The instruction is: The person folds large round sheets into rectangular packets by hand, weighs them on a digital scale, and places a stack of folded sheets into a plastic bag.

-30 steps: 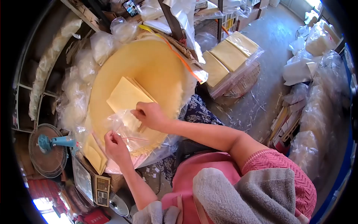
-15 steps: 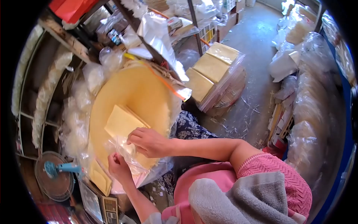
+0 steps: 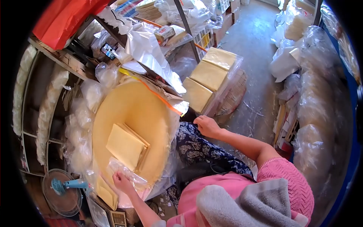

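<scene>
Pale-yellow sheets [image 3: 124, 145], unevenly stacked, clear plastic bag [image 3: 130, 172], crinkled, glossy

The left hand [image 3: 123, 182] covered part of the clear plastic bag [image 3: 131, 175]. On the right hand [image 3: 207, 126], the fingertips curled out of sight; whether they held anything could not be told. Far above the left hand, the phone [image 3: 108, 51] showed a screen too small to read, and a red sheet [image 3: 68, 22] ran off the top edge.
</scene>
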The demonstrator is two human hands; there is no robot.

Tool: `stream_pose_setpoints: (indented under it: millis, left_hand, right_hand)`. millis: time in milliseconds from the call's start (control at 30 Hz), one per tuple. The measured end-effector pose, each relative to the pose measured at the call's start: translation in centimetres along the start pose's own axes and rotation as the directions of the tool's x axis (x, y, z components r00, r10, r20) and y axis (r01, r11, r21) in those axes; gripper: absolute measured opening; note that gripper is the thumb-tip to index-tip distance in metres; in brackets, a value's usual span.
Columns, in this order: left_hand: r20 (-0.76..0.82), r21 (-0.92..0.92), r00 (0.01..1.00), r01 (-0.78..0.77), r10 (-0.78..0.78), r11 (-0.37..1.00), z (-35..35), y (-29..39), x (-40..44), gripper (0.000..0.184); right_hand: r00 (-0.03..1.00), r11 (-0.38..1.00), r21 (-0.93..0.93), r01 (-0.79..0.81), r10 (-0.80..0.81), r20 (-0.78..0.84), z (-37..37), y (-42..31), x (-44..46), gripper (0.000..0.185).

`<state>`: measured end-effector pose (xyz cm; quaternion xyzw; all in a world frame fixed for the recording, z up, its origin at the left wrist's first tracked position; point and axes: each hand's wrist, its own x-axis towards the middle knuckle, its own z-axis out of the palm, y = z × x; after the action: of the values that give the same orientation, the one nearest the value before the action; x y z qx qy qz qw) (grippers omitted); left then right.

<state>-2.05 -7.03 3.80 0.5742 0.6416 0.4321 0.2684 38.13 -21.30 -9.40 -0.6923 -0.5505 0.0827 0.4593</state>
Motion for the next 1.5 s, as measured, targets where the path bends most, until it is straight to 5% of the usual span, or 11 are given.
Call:
stream_pose_setpoints:
  millis: [100, 200, 333, 400, 433, 533, 700, 1500]
  left_hand:
    - [-0.091, -0.084, 0.996, 0.002, -0.009, 0.996, 0.6, -4.0, 1.4, 0.013]
    - [-0.111, 0.166, 0.986, -0.105, 0.124, 0.981, 1.5, -6.3, 1.4, 0.012]
    - [-0.069, 0.061, 0.983, -0.167, 0.171, 0.984, 4.0, -3.9, -0.5, 0.014]
    - [-0.085, 0.212, 0.958, -0.249, 0.272, 0.945, 4.9, -2.7, -1.0, 0.019]
    - [-0.087, 0.285, 0.943, -0.286, 0.322, 0.915, 5.4, -2.5, -1.0, 0.021]
    - [-0.079, 0.161, 0.96, -0.255, 0.27, 0.954, 5.7, -3.0, -0.6, 0.028]
    - [-0.044, 0.173, 0.968, -0.236, 0.247, 0.956, 5.5, -3.5, -0.3, 0.04]
    - [-0.171, 0.139, 0.968, -0.16, 0.183, 0.977, 5.0, -5.2, -0.3, 0.035]
  right_hand:
    - [0.993, 0.973, -0.22, 0.07, -0.048, 0.105, 0.8, 3.7, 1.0, 0.017]
    - [0.966, 0.93, -0.313, 0.195, -0.127, 0.227, 2.5, 6.6, 2.3, 0.016]
    - [0.863, 0.745, -0.453, 0.49, -0.342, 0.371, 6.5, 10.1, 4.2, 0.016]
    - [0.793, 0.641, -0.479, 0.6, -0.394, 0.466, 8.4, 11.2, 5.5, 0.018]
    - [0.699, 0.689, -0.419, 0.591, -0.179, 0.692, 7.9, 10.3, 6.8, 0.02]
    - [0.803, 0.938, -0.169, 0.304, -0.157, 0.574, 12.8, 14.3, 7.8, 0.034]
    - [0.765, 0.983, -0.129, 0.131, -0.017, 0.644, 16.5, 15.5, 10.3, 0.032]
    - [0.666, 0.868, -0.47, 0.157, 0.258, 0.7, 12.1, 19.6, 15.0, 0.02]
